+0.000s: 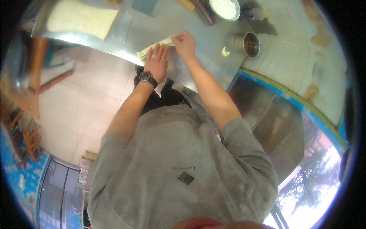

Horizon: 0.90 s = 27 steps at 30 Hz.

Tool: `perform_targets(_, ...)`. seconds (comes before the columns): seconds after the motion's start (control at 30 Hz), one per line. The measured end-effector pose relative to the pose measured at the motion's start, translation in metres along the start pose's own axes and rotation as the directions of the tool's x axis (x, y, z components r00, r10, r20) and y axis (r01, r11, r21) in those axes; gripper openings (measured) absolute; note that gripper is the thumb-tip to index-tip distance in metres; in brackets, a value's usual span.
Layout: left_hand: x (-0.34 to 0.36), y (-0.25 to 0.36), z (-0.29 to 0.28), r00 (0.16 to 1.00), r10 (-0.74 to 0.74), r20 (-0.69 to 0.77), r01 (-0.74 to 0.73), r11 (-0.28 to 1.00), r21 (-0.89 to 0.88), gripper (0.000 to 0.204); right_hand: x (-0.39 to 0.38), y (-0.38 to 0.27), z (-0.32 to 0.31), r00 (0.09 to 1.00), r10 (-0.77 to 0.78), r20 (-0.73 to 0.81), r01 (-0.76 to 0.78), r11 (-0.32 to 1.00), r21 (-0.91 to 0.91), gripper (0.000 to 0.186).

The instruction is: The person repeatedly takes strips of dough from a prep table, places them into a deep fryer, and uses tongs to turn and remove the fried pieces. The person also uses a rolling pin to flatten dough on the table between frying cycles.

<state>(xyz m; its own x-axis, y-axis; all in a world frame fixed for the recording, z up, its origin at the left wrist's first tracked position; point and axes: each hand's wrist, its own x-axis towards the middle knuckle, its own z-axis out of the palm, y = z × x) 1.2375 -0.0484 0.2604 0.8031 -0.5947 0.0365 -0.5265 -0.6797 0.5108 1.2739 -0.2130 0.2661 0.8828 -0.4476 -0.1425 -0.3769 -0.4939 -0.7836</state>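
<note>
A long pale strip of dough (145,52) lies slantwise near the front edge of the steel table (215,53). My left hand (155,61), wearing a ring and a dark wristwatch, rests over the strip with its fingers stretched out. My right hand (185,45) pinches the strip's upper right end. A wide, flat sheet of pale dough (80,19) lies at the table's upper left. A small pale scrap (225,51) sits to the right of my right hand, beside a metal cup (251,44) with brown contents.
Along the far side are a bowl of white powder (225,7), a dark rolling pin (206,15), a yellow-handled tool (187,4) and a blue-grey scraper (144,5). Wooden chairs (32,141) stand on the left. A blue-edged pale counter (312,65) adjoins the right.
</note>
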Motion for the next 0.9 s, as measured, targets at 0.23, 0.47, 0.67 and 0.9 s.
perform_targets(0.23, -0.002, -0.026, -0.027, 0.922, -0.329, -0.204, 0.219, 0.878, -0.425, 0.037, 0.022, 0.071, 0.011, 0.991, -0.055, -0.124, 0.047, 0.997, -0.063, 0.023)
perform_targets(0.47, -0.001, -0.070, -0.038, 0.649, -0.733, 0.205, 0.761, 0.615, -0.207, 0.043, 0.025, 0.034, -0.008, 0.938, 0.263, 0.227, -0.185, 0.932, -0.312, 0.028)
perform_targets(0.67, 0.013, -0.044, -0.041, 0.725, -0.681, 0.103, 0.600, 0.551, -0.579, 0.018, 0.016, 0.012, -0.004, 0.958, 0.132, 0.253, -0.026, 0.922, -0.386, 0.026)
perform_targets(0.9, -0.024, 0.007, -0.103, 0.782, -0.603, -0.157, 0.306, 0.591, -0.746, 0.018, -0.011, 0.018, -0.023, 0.987, 0.055, 0.151, -0.040, 0.994, -0.098, 0.026)
